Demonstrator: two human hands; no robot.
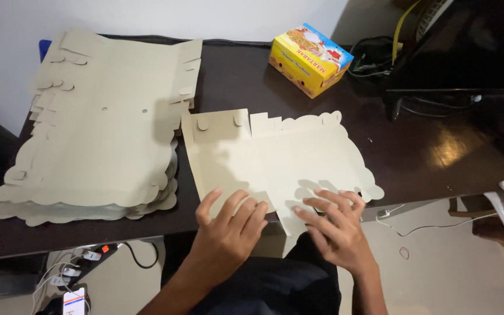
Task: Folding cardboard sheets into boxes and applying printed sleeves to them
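On the dark table (427,157), one flat card blank (275,157) lies in the middle, not yet folded into a box. The left hand (228,224) and right hand (333,224) press flat on its 6 o'clock edge, fingers spread wide, holding nothing. At 9 o'clock waits a big stack (100,128) of flat blanks. One finished yellow box (310,58) sits at 12 o'clock.

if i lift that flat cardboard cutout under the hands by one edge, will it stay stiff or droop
The flat cardboard cutout looks like thin card, so it would probably sag some if held by one edge. It seems light and lies flat on the glossy dark table, so a push would likely slide it. Both the left hand and right hand press its near edge.
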